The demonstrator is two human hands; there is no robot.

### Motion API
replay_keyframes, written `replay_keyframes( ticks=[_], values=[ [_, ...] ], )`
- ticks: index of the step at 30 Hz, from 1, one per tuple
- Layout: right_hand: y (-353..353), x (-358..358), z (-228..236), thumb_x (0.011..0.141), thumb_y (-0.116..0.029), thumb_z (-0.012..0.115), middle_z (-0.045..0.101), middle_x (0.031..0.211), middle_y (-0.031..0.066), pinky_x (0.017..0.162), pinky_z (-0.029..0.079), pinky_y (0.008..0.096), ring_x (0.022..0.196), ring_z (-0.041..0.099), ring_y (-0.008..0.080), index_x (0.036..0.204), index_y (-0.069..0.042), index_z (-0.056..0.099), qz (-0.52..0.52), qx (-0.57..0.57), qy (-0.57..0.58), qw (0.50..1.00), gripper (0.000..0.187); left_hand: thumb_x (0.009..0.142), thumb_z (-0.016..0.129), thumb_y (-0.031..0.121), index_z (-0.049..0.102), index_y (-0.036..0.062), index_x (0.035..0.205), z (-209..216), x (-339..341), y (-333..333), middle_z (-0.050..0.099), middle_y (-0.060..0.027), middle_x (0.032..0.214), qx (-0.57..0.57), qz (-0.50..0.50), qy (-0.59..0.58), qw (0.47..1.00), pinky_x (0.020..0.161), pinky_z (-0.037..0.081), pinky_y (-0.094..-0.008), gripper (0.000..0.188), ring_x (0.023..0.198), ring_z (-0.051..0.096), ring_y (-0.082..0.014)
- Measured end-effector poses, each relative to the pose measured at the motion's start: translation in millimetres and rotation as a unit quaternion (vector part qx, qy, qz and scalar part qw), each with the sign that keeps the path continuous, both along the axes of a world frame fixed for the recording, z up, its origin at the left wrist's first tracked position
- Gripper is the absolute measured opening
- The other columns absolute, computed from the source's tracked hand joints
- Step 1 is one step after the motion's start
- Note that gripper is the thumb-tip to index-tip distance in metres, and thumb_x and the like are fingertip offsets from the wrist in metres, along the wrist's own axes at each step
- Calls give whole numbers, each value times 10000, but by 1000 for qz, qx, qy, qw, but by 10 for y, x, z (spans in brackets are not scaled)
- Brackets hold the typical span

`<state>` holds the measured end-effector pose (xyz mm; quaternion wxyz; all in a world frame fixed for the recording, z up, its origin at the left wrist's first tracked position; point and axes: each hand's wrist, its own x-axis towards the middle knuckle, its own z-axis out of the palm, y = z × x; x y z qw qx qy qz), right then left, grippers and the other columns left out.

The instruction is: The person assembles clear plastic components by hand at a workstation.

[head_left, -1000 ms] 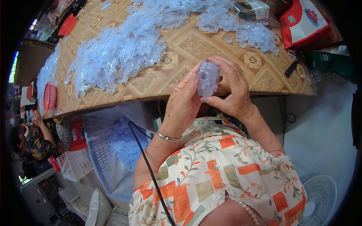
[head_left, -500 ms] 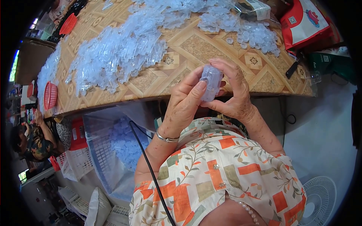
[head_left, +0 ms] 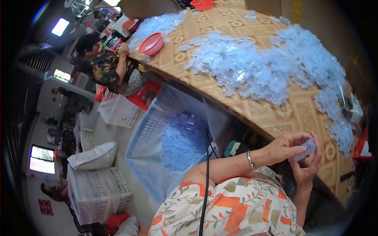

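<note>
Between my two hands, at the near edge of the table, is a small clear, ribbed plastic case. The thumb and fingers of my left hand, which has a silver bracelet at its wrist, are closed on it. My right hand curves round its far side, with fingertips at its top. Part of the case is hidden behind the fingers. Beyond the hands, a large heap of clear plastic pieces spreads over the patterned table. Small round clear pieces lie to the right.
Left of my body stands a lined crate holding many clear pieces. A red basket sits on the table near a co-worker at the left. A black cable hangs in front of me. Stacked white crates stand on the floor.
The view has swung to the left, so the hands now appear farther right and lower. Both hands still hold the plastic case, which is now tilted differently. More of the crate shows.
</note>
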<state>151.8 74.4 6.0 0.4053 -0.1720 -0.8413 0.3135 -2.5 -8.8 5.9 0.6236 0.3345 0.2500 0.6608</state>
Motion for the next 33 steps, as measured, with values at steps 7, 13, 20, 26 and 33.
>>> replay_keyframes(
  ticks=[7, 13, 20, 26, 33],
  values=[
    [54, 98, 74, 667, -161, 884, 562, 1410, 199, 1076, 440, 465, 1259, 562, 379, 1422, -19, 481, -8, 54, -32, 998, 868, 1003, 652, 161, 533, 50, 1404, 65, 69, 24, 653, -23, 1230, 10, 14, 10, 1000, 934, 527, -287, 433, 1092, 610, -96],
    [81, -37, 16, 659, -127, 891, 580, 1385, 211, 1071, 450, 443, 1250, 577, 369, 1407, -4, 497, -1, 31, -9, 999, 854, 1001, 615, 113, 569, 15, 1400, 98, -31, 4, 671, -24, 1196, -80, 53, 52, 994, 878, 537, -262, 413, 1027, 632, -91],
    [-22, -185, 100, 605, -162, 933, 626, 1307, 156, 730, 592, 319, 1039, 663, 271, 1405, -34, 517, -27, 2, 27, 999, 911, 1084, 504, 260, 431, 15, 1520, 197, -136, -110, 662, -96, 1264, -60, 33, 62, 996, 966, 518, -288, 505, 1117, 641, -147],
    [-30, -99, 71, 629, -203, 949, 651, 1291, 170, 962, 532, 381, 1147, 659, 297, 1394, -9, 516, -63, 41, -21, 997, 900, 1071, 523, 207, 452, -15, 1495, 177, -83, -54, 651, -135, 1294, -77, 36, 49, 995, 968, 535, -308, 484, 1120, 662, -182],
    [32, -66, 82, 628, -324, 927, 683, 1218, 141, 944, 514, 438, 1022, 692, 292, 1397, -37, 517, -75, 120, -36, 989, 918, 1056, 538, 160, 455, -32, 1486, 140, -72, -49, 641, -131, 1309, -69, 30, 11, 997, 981, 532, -319, 478, 1139, 657, -193]
  ],
)
